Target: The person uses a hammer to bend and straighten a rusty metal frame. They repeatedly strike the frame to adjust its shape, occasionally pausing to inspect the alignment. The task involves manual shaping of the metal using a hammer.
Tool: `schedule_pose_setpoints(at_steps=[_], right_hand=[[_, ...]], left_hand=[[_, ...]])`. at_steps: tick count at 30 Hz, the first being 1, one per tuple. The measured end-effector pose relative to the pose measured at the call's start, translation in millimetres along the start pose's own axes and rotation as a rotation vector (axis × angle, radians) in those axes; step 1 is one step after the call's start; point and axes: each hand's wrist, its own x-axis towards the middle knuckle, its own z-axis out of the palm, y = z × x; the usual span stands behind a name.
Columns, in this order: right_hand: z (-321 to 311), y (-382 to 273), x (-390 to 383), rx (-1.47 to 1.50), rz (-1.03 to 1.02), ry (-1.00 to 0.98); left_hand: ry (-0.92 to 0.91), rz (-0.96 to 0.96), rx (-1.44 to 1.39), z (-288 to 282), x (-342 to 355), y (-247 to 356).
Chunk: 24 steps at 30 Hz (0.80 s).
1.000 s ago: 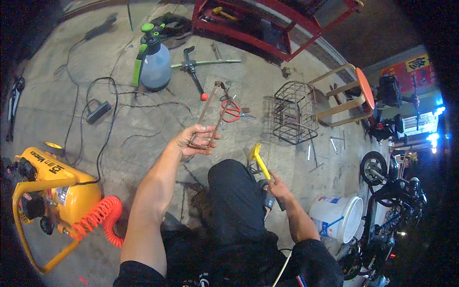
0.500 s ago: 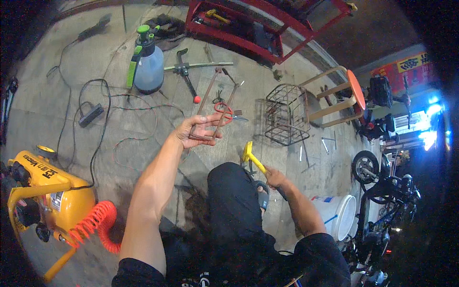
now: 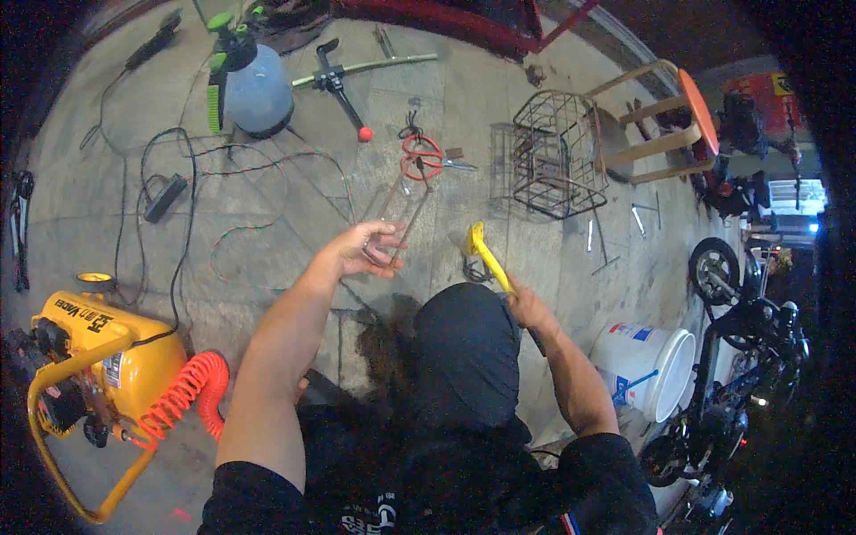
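Frame (image 3: 415, 218) gripped in left hand (image 3: 364, 250), hammer (image 3: 490, 260) in right hand (image 3: 532, 312), well apart; frame apparently being inspected; bracing needed for any striking.

Black lettering (image 3: 80, 311) marks the yellow compressor (image 3: 153, 358); white print (image 3: 385, 515) marks the black shirt (image 3: 473, 486).

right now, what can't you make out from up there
In the head view:
Hammer: grip partly covered by the right hand.
Rusty frame in the left hand: blurred, surface detail lost.
Red rack: cut off by the top edge.
Motorbike: parts lost in darkness.
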Motion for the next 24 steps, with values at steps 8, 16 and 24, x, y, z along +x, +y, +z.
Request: schedule_pose_setpoints(at_steps=[8, 16, 24], right_hand=[[19, 13, -9, 0.401, 0.063, 0.016], [21, -7, 1, 0.486, 0.056, 0.044], [8, -46, 23, 0.454, -0.008, 0.065]], left_hand=[[-0.114, -0.225, -0.205, -16, 11, -28], [0.41, 0.038, -0.103, -33, 14, -2], [0.791, 0.393, 0.16, 10, 22, 27]])
